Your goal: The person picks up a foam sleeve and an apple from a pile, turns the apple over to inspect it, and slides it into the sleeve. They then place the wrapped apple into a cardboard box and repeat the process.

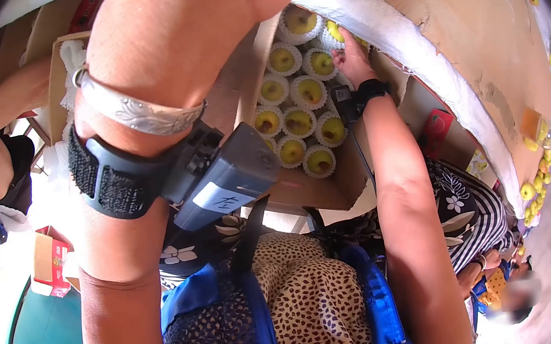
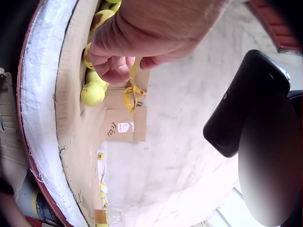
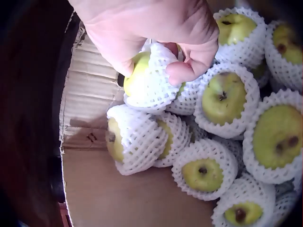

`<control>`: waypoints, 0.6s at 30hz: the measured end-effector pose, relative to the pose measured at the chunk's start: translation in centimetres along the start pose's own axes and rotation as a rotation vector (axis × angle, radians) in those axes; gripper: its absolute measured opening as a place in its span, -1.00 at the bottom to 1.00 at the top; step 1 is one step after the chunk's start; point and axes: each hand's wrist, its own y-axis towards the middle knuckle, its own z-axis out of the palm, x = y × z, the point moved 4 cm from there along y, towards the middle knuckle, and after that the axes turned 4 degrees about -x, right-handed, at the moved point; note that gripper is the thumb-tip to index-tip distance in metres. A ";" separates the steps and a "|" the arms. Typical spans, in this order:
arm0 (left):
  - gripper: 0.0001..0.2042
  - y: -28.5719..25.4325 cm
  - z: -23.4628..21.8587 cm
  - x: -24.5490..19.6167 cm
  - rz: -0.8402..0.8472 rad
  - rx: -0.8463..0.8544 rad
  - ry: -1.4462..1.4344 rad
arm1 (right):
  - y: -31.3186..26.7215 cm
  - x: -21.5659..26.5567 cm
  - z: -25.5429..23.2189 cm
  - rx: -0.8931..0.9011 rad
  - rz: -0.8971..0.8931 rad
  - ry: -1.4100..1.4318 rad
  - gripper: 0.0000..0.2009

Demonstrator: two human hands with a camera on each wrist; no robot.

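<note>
My right hand point(image 3: 156, 28) pinches a yellow-green fruit in a white foam net point(image 3: 154, 80), at the cardboard wall of a box point(image 3: 85, 109). Around and below it lie several other netted fruits point(image 3: 223, 97), stem or blossom ends showing. In the head view, the right hand point(image 1: 355, 64) is at the upper right of the box among the netted fruits point(image 1: 310, 91). My left hand point(image 2: 156, 33) has curled fingers over bare yellow-green fruits point(image 2: 93, 93) by a padded edge; whether it grips one is hidden. In the head view the left fingers are out of sight.
A white padded rim point(image 1: 403, 30) curves beside the box. More fruits point(image 1: 529, 191) lie along the far right edge. A red and white carton point(image 1: 51, 264) stands at the left on a green surface point(image 1: 51, 341). Other people are at both sides. A black phone-like object point(image 2: 246, 101) is in the left wrist view.
</note>
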 end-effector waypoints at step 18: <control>-0.84 -0.9 -1.4 -0.3 0.013 -0.007 -0.012 | 1.5 -0.2 0.0 0.091 0.039 0.002 -0.57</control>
